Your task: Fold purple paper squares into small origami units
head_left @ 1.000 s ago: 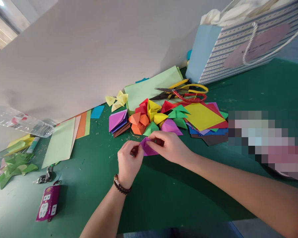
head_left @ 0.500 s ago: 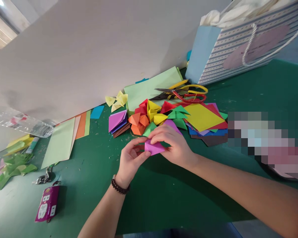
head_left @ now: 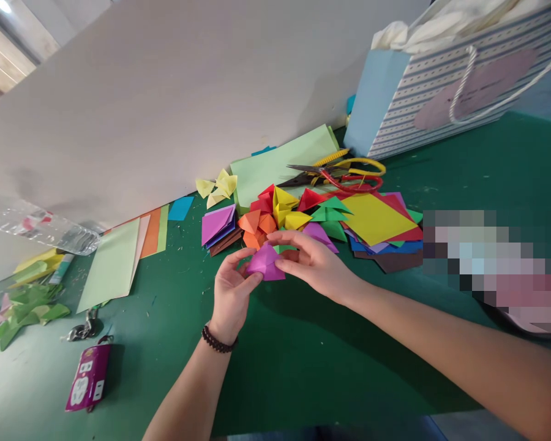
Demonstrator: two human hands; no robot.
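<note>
A left hand (head_left: 232,288) and right hand (head_left: 314,263) held a folded purple paper (head_left: 265,263) lightly between spread fingertips, with colored paper folds (head_left: 275,214) lying just beyond the fingers

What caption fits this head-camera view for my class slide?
Left hand and right hand hold folded purple paper over a green surface.

On my green cutting mat (head_left: 303,380), dark-bladed scissors with yellow and red handles (head_left: 330,174) lie just below a striped blue paper gift bag with white rope handles (head_left: 459,92). Off to my left, a crushed clear plastic bottle (head_left: 41,225) leans against a white board (head_left: 165,104), and a small purple packet (head_left: 89,376) lies near a metal clip (head_left: 85,324).
</note>
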